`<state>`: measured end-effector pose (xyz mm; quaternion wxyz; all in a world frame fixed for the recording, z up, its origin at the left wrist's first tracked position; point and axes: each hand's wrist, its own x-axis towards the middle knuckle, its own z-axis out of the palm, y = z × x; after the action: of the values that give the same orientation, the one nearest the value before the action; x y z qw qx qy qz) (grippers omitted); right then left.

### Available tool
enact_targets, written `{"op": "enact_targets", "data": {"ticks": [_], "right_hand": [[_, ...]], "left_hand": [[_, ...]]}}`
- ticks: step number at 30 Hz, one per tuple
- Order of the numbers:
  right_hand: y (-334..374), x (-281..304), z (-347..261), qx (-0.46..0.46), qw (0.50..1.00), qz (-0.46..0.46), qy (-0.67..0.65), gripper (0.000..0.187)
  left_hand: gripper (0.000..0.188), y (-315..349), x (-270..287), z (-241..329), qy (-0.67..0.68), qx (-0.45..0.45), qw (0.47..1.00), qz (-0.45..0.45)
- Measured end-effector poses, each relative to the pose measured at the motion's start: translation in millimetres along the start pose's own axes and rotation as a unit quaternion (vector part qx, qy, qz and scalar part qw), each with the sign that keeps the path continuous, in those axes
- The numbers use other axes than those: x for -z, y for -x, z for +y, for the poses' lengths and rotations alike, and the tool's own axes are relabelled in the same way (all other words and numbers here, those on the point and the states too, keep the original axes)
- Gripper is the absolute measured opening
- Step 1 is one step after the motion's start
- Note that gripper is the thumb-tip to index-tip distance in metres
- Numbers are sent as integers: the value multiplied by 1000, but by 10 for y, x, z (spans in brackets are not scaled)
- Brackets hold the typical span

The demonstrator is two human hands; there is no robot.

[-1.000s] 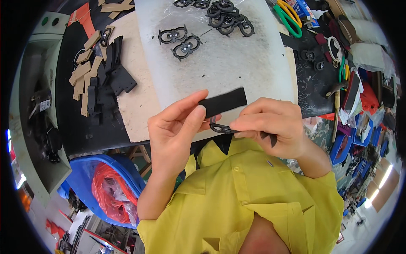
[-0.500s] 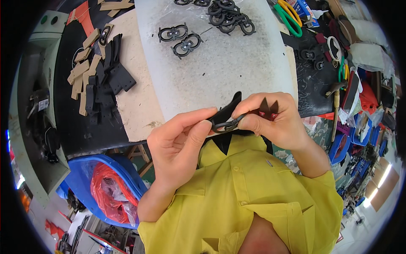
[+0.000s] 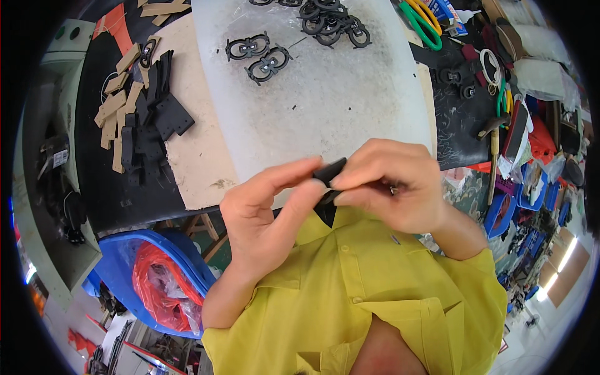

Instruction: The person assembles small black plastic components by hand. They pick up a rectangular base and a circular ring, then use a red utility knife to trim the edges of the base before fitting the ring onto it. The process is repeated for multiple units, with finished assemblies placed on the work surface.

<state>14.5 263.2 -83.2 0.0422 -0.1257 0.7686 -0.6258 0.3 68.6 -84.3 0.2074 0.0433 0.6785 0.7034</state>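
Note:
In front of my chest, my left hand [image 3: 265, 215] pinches a small black strap piece [image 3: 330, 172] between thumb and fingertips. My right hand [image 3: 397, 184] grips the same piece from its other side, thumb and index finger pressed together. The piece looks folded, and my fingers cover much of it. The black ring buckle seen with it earlier is mostly hidden now. A bit of the small snips [image 3: 392, 188] shows inside my curled right fingers. Beyond my hands, two black double-ring buckles [image 3: 269, 65] lie on the whitish sheet [image 3: 300, 131].
Black straps [image 3: 169, 115] and tan strips [image 3: 111, 107] lie heaped at the left. A pile of black buckles [image 3: 328, 25] sits at the far side. Green-handled scissors [image 3: 425, 31] and a hammer [image 3: 494, 134] are at the right. A blue bin [image 3: 187, 262] stands below the table's left edge.
The black strap piece has been turned and now shows less between my fingers. My right fingers have curled in, so the snips' blades no longer stick up.

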Motion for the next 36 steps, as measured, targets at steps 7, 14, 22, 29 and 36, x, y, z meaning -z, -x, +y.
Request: {"op": "enact_targets", "data": {"ticks": [7,14,22,29,36], "right_hand": [[-18,-66,-68,-36,995,76,61,18],[-1,-88,-54,-94,992,87,7,15],[-26,-118,26,-238,959,56,-146,17],[-117,-75,-10,-258,956,26,-140,16],[-157,0,22,-356,885,36,-298,17]], "left_hand": [[18,13,-49,-34,176,61,982,35],[23,72,-108,-73,139,2,990,11],[23,-20,-83,-101,-42,-38,998,20],[27,-171,-88,-72,151,67,983,79],[45,-179,-61,-55,196,59,978,45]]}}
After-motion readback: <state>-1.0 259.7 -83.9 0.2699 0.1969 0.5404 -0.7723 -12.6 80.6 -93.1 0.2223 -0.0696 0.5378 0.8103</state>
